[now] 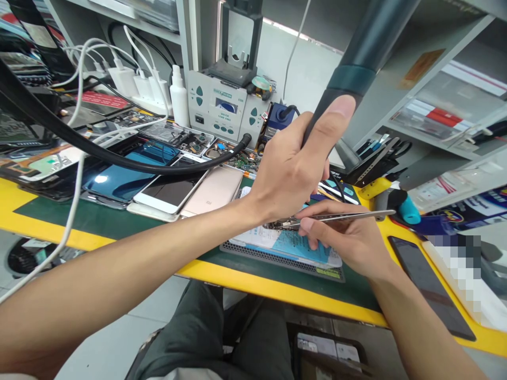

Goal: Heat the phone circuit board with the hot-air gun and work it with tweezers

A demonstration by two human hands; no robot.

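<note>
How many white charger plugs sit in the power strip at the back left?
3 white charger plugs, side by side in the power strip: left, middle, right. Cables may hide more.

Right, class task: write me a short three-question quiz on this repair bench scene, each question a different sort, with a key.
1. True or false: the left hand grips the dark grey hot-air wand handle.
2. Which tool does the right hand hold? A) thin silver metal tweezers B) a red screwdriver C) a brush
3. Fill in: the black hose runs over a row of flat ____ lying on the green mat.

Key: 1 true. 2 A, the thin silver metal tweezers, pointed at the work beneath the left hand. 3 phones.
</note>
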